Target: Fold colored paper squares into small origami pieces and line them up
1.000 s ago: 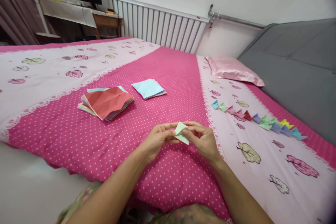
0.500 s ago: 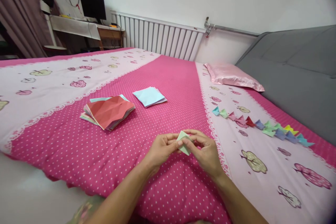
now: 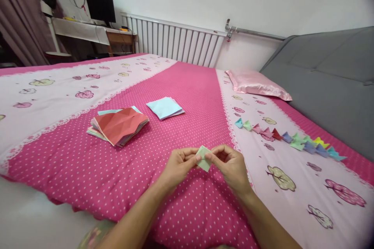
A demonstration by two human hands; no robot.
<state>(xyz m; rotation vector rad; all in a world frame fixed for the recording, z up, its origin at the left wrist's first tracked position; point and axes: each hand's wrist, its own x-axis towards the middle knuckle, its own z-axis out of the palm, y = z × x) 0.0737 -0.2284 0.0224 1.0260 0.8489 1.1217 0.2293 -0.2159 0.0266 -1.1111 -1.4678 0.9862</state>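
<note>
Green paper (image 3: 203, 164): lies flatter than a second ago, fold apparently pressed; left hand (image 3: 179, 165) and right hand (image 3: 233, 166) pinched closed on opposite edges.

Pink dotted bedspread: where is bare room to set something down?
Bare fabric lies between the square blue paper stack and white metal radiator, and between that stack and the left hand. Crowded: around the multicoloured folded paper row and red-topped paper pile.
</note>
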